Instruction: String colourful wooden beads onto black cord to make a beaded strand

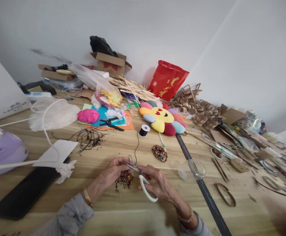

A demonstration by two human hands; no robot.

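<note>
My right hand is closed on a pair of scissors with white handles, the blades pointing left. Close to the blade tips, my left hand pinches black cord. This cord runs back to a white spool wound with black. Below the blades, partly behind my left hand, lies a loose pile of small multicoloured beads. A coiled string of similar beads rests on the table further back to the right.
Cut black cords lie tangled at left, near black pliers. A black phone is at the near left. A flower cushion, a red bag and woven baskets stand behind. Clear round lids sit at right.
</note>
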